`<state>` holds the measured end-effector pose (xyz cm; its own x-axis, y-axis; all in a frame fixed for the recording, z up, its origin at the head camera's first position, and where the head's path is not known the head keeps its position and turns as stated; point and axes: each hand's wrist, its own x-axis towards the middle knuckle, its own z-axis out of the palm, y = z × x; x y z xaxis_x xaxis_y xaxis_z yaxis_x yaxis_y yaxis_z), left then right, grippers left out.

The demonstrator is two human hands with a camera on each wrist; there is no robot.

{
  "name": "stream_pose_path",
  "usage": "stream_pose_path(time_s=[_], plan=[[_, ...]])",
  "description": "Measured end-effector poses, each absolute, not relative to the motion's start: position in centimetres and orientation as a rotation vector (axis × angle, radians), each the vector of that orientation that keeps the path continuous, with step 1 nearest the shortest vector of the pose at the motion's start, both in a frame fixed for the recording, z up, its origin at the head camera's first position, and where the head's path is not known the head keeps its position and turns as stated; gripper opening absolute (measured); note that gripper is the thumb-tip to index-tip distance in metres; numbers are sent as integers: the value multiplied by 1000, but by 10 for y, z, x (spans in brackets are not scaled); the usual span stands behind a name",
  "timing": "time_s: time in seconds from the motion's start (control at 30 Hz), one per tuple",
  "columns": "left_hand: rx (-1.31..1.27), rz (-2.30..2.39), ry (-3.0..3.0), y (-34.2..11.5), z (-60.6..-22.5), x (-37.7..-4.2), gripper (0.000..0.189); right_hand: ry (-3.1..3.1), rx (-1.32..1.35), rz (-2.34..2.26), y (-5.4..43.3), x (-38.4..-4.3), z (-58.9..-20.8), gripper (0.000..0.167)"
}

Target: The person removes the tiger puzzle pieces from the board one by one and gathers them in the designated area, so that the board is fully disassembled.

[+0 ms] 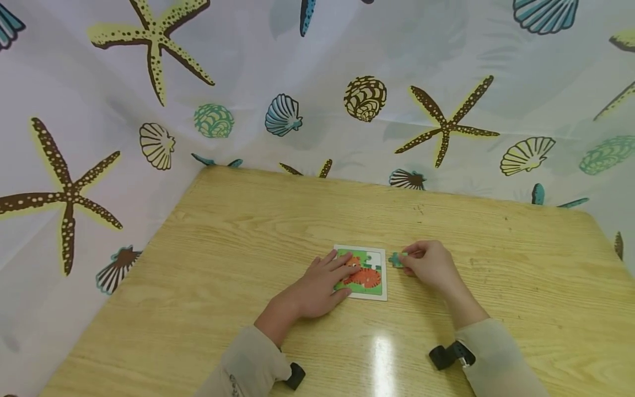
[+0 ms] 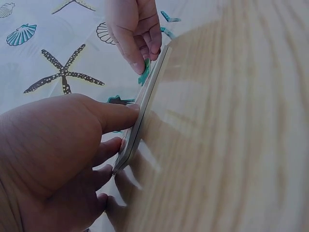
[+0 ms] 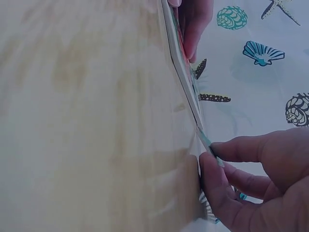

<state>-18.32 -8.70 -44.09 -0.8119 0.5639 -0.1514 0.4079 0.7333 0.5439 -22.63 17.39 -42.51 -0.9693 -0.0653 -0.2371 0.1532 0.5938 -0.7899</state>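
A small square jigsaw puzzle [image 1: 369, 278] with a white border lies flat on the table, showing an orange striped animal on green. White backing shows through a gap in its upper right corner. My left hand [image 1: 319, 286] rests with spread, fairly straight fingers across the puzzle's left side, hiding part of the picture. Just right of the frame, my right hand [image 1: 431, 264] pinches a green puzzle piece [image 1: 396, 259] between thumb and fingers. In the right wrist view that piece [image 3: 208, 145] is held by its edge, close to the frame's side.
The wooden table [image 1: 248, 220] spreads around both hands. A white curtain [image 1: 317, 66] printed with starfish and shells hangs along the back and left edges. Dark wrist straps [image 1: 451, 355] show at both sleeves. Light glares on the table's near part.
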Motion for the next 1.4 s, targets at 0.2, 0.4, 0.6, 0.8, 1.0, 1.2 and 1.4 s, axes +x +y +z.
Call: stream_pose_path(time_s=[0.2,0.4,0.6,0.8,1.0,1.2,1.4], plan=[[756,726,2640,-87,-442,-183,50,2742,64,-1110,169,-224,-421,27],[773,715,2644,-86,-440,-183,51,2840,60,-995,167,-224,-421,24],[785,711,2647,-85,-438,-183,51,2876,42,-974,166,-224,-421,18],[777,714,2648,-86,-440,-182,50,2845,67,-996,165,-223,-424,17],[770,718,2649,-86,-443,-181,50,2811,90,-1040,165,-221,-427,18],[764,733,2646,-87,-442,-181,50,2781,79,-1083,165,-222,-427,19],[766,730,2652,-88,-440,-181,50,2707,39,-1162,165,-221,-426,20]])
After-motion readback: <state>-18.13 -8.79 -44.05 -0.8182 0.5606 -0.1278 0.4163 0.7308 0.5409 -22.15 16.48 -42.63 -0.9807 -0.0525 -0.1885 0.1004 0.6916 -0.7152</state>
